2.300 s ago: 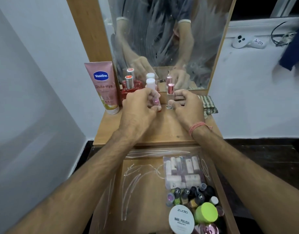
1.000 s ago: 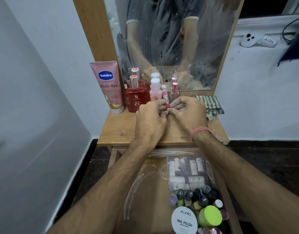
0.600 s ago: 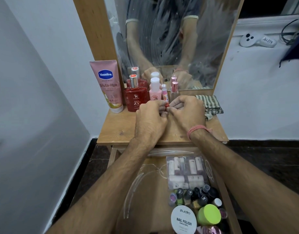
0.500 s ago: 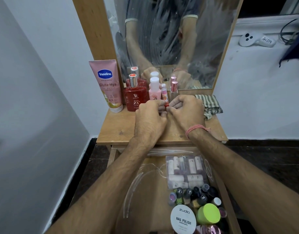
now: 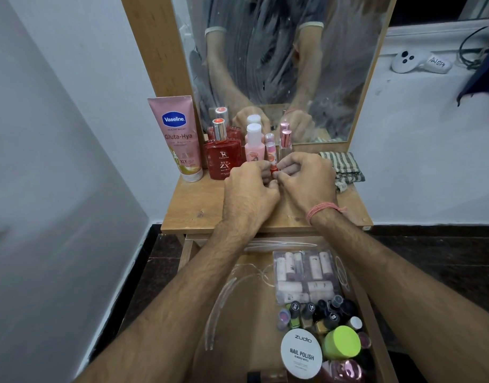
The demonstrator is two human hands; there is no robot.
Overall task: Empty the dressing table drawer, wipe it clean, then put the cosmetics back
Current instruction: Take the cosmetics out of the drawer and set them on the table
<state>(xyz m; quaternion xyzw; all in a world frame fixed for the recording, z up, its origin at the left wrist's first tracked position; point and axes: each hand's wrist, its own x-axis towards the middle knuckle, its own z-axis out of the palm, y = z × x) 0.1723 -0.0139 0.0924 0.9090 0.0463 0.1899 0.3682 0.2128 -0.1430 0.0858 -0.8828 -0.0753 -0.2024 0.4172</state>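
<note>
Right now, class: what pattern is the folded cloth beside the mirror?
Striped, dark and pale, the cloth; head view.

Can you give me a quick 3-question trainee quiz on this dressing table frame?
1. True or false: the Vaseline tube lies in the open drawer.
2. What sits right of the hands on the tabletop: A) striped cloth B) comb C) phone?
3. Which hands touch the small red item?

Key: 1. False, it stands on the tabletop left of the red perfume bottle. 2. A. 3. Both the left hand and right hand have fingertips at it.
</note>
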